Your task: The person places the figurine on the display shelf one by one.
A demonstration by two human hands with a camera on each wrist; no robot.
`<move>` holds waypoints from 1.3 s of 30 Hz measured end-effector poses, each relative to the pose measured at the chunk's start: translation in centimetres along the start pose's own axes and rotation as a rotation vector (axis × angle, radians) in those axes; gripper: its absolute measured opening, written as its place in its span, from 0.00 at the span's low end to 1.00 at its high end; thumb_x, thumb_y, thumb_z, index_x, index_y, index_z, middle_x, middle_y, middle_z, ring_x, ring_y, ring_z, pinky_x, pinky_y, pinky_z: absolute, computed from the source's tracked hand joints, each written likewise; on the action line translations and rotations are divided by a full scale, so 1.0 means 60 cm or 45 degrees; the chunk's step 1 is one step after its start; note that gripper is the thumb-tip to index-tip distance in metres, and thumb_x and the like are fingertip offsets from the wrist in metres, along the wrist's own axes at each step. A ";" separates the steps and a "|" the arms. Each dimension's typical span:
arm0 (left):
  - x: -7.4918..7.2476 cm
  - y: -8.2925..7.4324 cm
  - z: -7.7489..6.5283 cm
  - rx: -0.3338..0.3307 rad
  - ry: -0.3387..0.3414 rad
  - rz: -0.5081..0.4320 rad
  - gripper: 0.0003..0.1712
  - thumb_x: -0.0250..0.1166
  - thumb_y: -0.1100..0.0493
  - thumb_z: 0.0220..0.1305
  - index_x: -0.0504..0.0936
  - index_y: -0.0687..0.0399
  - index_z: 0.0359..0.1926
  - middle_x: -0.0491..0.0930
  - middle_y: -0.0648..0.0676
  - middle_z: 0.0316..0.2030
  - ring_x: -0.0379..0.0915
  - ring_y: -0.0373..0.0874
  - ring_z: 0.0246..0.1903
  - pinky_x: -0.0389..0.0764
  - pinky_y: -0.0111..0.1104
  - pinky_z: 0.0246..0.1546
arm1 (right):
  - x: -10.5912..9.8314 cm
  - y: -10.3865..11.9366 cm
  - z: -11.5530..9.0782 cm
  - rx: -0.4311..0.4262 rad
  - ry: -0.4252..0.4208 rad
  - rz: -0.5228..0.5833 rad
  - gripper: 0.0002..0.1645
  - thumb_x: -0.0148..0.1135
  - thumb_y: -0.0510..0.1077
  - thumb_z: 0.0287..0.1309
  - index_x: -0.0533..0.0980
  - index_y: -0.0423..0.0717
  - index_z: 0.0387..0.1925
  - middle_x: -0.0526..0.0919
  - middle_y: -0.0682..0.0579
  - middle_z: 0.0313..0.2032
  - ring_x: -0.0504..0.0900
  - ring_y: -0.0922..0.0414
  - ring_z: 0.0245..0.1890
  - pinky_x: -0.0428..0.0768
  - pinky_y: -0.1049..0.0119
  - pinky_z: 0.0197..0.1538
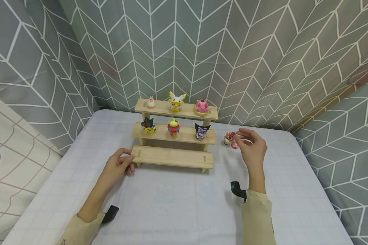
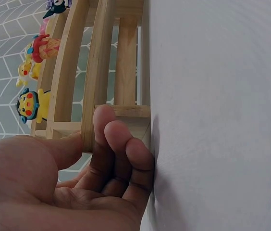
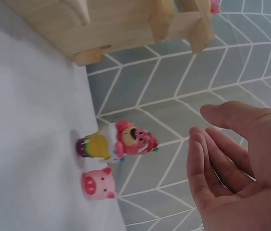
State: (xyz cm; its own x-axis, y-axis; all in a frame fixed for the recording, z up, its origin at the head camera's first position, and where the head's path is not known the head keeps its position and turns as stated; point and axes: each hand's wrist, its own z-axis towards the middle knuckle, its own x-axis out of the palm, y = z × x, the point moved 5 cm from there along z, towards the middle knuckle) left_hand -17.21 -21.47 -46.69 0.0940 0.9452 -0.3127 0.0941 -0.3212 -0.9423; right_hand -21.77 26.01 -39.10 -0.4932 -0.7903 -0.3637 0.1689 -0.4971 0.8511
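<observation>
My left hand (image 1: pixel 116 165) pinches the left end of the lowest tier of a three-step wooden display shelf (image 1: pixel 171 157). In the left wrist view, the thumb lies against one face of the board and the fingers curl at the other. Over the table to the right of the shelf hovers my right hand (image 1: pixel 254 147), fingers loosely bent with nothing between them. Close by it stand a pink bear figurine (image 3: pixel 133 139) in white and yellow and a small pink pig figurine (image 3: pixel 99 184). The right wrist view shows both figurines apart from the fingertips.
The top tier bears a white duck-like figurine (image 1: pixel 151 102), a white-and-yellow figure (image 1: pixel 176 101) and a pink figure (image 1: pixel 201 106). On the middle tier stand a dark-hooded yellow figure (image 1: pixel 148 126), a red-and-yellow figure (image 1: pixel 173 128) and a black-and-purple figure (image 1: pixel 201 131). A patterned curtain (image 1: pixel 187 51) hangs behind.
</observation>
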 end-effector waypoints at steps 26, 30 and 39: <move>-0.001 0.000 0.003 0.010 -0.016 0.002 0.19 0.57 0.56 0.82 0.68 0.67 0.61 0.83 0.56 0.25 0.77 0.41 0.25 0.82 0.30 0.30 | 0.057 -0.078 -0.001 0.079 0.067 -0.031 0.31 0.76 0.35 0.60 0.78 0.38 0.65 0.85 0.38 0.57 0.84 0.47 0.55 0.79 0.54 0.65; -0.001 0.002 0.003 0.009 -0.017 -0.001 0.19 0.57 0.56 0.82 0.68 0.67 0.60 0.82 0.57 0.25 0.77 0.41 0.25 0.82 0.30 0.29 | 0.061 -0.084 0.001 0.085 0.049 -0.061 0.29 0.76 0.35 0.60 0.79 0.39 0.63 0.86 0.40 0.56 0.85 0.49 0.52 0.81 0.65 0.60; -0.001 0.001 0.003 0.015 -0.017 -0.001 0.19 0.58 0.57 0.82 0.68 0.67 0.61 0.82 0.57 0.25 0.77 0.41 0.25 0.81 0.30 0.29 | 0.063 -0.087 0.006 0.063 -0.018 -0.030 0.21 0.75 0.33 0.60 0.83 0.37 0.55 0.88 0.38 0.49 0.85 0.51 0.48 0.78 0.84 0.45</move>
State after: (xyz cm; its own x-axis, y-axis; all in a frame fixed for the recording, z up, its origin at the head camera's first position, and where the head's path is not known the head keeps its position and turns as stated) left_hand -17.38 -21.54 -46.74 0.0807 0.9461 -0.3138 0.0822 -0.3200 -0.9438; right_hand -24.83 25.75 -44.80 -0.5083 -0.7733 -0.3789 0.1150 -0.4970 0.8601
